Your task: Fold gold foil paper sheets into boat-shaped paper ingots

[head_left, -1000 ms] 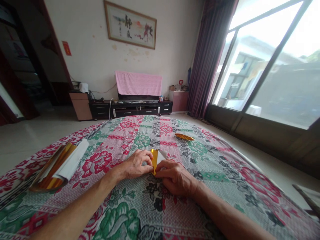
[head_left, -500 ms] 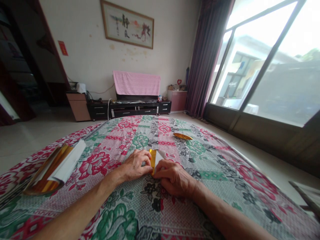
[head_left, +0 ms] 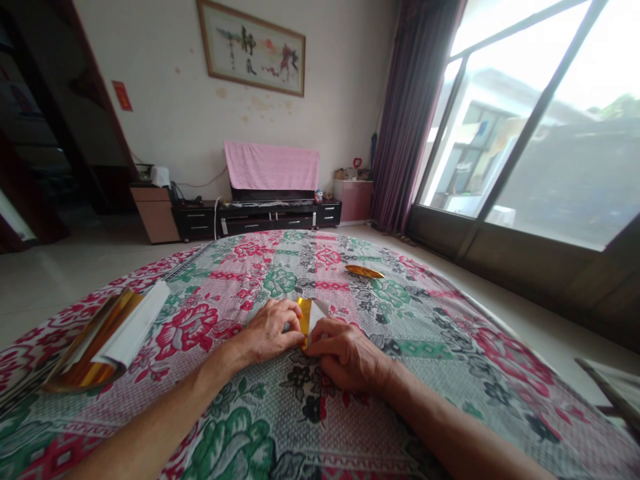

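A small sheet of gold foil paper [head_left: 305, 313], with a white side showing on its right half, lies on the flowered tablecloth in front of me. My left hand [head_left: 274, 330] pinches its left edge between thumb and fingers. On the near right corner, my right hand [head_left: 350, 350] presses with its fingers curled in, hiding part of the white side. Beyond the hands rests a folded gold paper piece [head_left: 365, 271], boat-like in outline, touched by neither hand.
At the left of the table lies a stack of gold and white paper sheets [head_left: 107, 343], partly curled. The flowered tablecloth [head_left: 240, 437] covers the round table. Past it stand a low black cabinet [head_left: 250, 223] and a pink cloth [head_left: 273, 165]; windows are on the right.
Both hands stay at the same sheet, with scarcely any shift of the fingers. The whole view has moved slightly.
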The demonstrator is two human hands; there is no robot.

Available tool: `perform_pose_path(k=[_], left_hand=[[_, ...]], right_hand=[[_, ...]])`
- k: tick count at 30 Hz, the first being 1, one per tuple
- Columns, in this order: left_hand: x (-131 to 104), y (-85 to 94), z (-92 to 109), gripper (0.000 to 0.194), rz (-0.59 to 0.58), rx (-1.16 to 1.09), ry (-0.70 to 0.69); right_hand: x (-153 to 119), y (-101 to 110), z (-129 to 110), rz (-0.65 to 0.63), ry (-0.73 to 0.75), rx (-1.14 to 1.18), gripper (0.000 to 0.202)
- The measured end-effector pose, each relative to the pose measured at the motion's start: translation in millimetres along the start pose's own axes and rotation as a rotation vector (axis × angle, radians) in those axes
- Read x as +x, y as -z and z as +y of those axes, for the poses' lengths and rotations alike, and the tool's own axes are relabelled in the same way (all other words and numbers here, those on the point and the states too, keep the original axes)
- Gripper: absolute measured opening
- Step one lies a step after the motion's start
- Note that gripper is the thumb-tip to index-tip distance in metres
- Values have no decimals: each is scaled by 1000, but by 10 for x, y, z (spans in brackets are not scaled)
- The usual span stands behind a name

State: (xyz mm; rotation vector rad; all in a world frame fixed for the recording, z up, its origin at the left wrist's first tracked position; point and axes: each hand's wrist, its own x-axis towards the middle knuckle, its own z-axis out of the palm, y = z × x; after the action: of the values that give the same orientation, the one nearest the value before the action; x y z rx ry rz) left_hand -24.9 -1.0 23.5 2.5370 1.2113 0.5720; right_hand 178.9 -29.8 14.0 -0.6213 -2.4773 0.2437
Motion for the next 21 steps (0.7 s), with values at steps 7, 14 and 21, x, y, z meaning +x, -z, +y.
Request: perform_pose_path(k=[7,14,21], left_hand=[[5,9,25,13,-3,-3,23],[12,-13,-9,14,-7,-13,41],[12,-10,9,14,-2,12,47]], right_hand=[[2,6,-10,2,-2,13,32],[3,12,-15,13,16,37,30],[-2,13,-12,12,20,44,30]])
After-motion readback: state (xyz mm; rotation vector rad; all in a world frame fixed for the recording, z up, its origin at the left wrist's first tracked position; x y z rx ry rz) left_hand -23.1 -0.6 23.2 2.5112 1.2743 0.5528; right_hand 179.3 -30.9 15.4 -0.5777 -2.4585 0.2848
